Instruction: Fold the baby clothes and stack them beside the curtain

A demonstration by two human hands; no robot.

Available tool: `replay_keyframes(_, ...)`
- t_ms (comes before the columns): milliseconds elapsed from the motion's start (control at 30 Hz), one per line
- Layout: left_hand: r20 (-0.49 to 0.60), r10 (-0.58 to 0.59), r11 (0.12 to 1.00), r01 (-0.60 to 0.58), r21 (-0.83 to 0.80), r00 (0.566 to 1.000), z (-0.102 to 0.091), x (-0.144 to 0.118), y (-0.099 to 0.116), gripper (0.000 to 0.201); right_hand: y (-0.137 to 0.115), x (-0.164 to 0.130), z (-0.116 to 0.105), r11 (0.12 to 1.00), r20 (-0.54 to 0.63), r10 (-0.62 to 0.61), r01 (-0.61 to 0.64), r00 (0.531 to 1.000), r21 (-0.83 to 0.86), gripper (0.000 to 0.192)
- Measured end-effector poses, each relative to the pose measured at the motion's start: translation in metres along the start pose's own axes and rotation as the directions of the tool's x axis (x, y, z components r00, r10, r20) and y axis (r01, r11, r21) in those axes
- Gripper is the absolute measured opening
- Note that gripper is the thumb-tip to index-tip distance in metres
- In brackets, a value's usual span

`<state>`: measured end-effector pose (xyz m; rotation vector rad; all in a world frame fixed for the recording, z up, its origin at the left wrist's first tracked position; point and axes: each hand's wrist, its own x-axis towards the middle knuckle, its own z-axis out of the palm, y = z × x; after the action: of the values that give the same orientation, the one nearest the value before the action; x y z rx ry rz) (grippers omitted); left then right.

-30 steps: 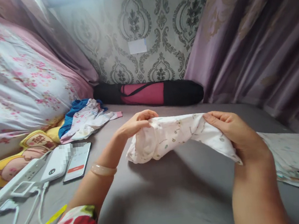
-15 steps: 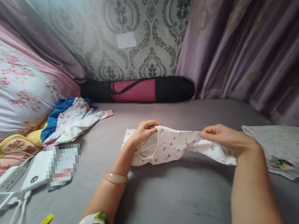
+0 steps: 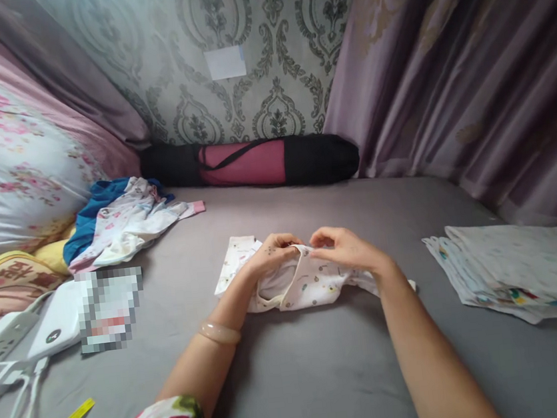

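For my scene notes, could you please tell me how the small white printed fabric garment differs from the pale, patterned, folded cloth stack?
The garment has the left hand and right hand at it, whereas the stack lies untouched. The garment is loose and rumpled; the stack is folded in layers. The stack looks bulkier than the garment. Both are pale and patterned.
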<state>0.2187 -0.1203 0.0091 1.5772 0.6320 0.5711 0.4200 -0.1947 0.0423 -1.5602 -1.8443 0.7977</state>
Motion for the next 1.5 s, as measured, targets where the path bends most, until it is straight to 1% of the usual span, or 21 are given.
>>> replay_keyframes(67,-0.011,-0.022,0.998,0.023,0.054,1.0,-0.003,-0.001,-0.001,0.026,-0.009,0.002,0.011,1.0,0.052,-0.008,0.009,0.999,-0.008,0.02)
replay_keyframes(167,-0.03,-0.055,0.989,0.059,0.133,0.998,-0.004,-0.001,-0.001,0.026,-0.013,0.004,0.016,1.0,0.06,-0.01,0.01,0.998,-0.001,0.016)
replay_keyframes(233,-0.027,-0.07,0.979,0.074,0.19,0.997,-0.005,-0.003,0.0,0.025,-0.012,0.004,0.015,1.0,0.053,-0.016,0.016,0.998,-0.002,0.013)
replay_keyframes(300,-0.01,-0.087,0.968,0.087,0.235,0.996,-0.005,-0.005,0.004,0.029,-0.009,0.004,0.012,1.0,0.06,-0.018,0.019,0.998,-0.018,0.014)
replay_keyframes(433,-0.009,-0.137,0.949,0.134,0.284,0.991,-0.007,-0.013,0.014,0.04,-0.005,0.003,0.008,0.998,0.101,-0.008,0.014,0.995,-0.059,0.021)
replay_keyframes(500,-0.01,-0.162,0.941,0.157,0.299,0.987,-0.007,-0.017,0.02,0.044,-0.004,0.004,0.01,0.997,0.116,-0.029,0.038,0.993,-0.074,0.025)
replay_keyframes(567,-0.013,-0.187,0.932,0.181,0.314,0.982,-0.006,-0.02,0.024,0.046,-0.005,0.005,0.013,0.993,0.085,-0.069,0.076,0.994,-0.091,0.025)
replay_keyframes(633,-0.023,-0.201,0.925,0.197,0.325,0.979,-0.005,-0.02,0.026,0.047,-0.008,0.006,0.018,0.99,0.038,-0.098,0.101,0.994,-0.095,0.022)
replay_keyframes(700,-0.025,-0.203,0.925,0.2,0.322,0.979,-0.006,-0.019,0.025,0.049,-0.009,0.007,0.021,0.992,0.025,-0.094,0.096,0.995,-0.081,0.021)
replay_keyframes(800,-0.008,-0.21,0.928,0.202,0.313,0.978,-0.015,-0.018,0.021,0.049,-0.007,0.008,0.02,0.997,0.05,-0.056,0.059,0.997,-0.05,0.024)
replay_keyframes(933,-0.029,-0.217,0.921,0.214,0.326,0.976,-0.039,-0.022,0.019,0.049,0.004,0.007,0.009,1.0,0.037,-0.01,0.01,0.999,-0.014,0.025)
replay_keyframes(1033,-0.056,-0.307,0.897,0.309,0.318,0.95,-0.055,-0.03,0.022,0.053,0.012,0.004,-0.001,0.998,0.016,0.035,-0.036,0.999,0.049,0.026)
replay_keyframes(1100,-0.043,-0.355,0.884,0.35,0.31,0.934,-0.063,-0.035,0.025,0.056,0.015,0.001,-0.006,0.993,0.009,0.065,-0.066,0.998,0.098,0.026)
replay_keyframes(1167,-0.004,-0.345,0.893,0.329,0.306,0.939,-0.069,-0.04,0.028,0.054,0.017,-0.002,-0.011,0.986,0.006,0.09,-0.09,0.996,0.137,0.027)
replay_keyframes(1267,0.059,-0.276,0.925,0.249,0.286,0.959,-0.075,-0.046,0.032,0.046,0.02,-0.004,-0.016,0.977,-0.004,0.109,-0.107,0.994,0.185,0.029)
replay_keyframes(1367,0.12,-0.257,0.938,0.218,0.269,0.959,-0.079,-0.048,0.033,0.044,0.025,-0.006,-0.021,0.968,-0.023,0.127,-0.119,0.992,0.222,0.033)
replay_keyframes(1433,0.139,-0.253,0.937,0.206,0.282,0.958,-0.08,-0.049,0.033,0.044,0.028,-0.007,-0.024,0.967,-0.045,0.132,-0.119,0.99,0.226,0.035)
replay_keyframes(1500,0.125,-0.236,0.934,0.189,0.303,0.964,-0.079,-0.047,0.032,0.042,0.03,-0.008,-0.025,0.969,-0.059,0.131,-0.115,0.99,0.218,0.035)
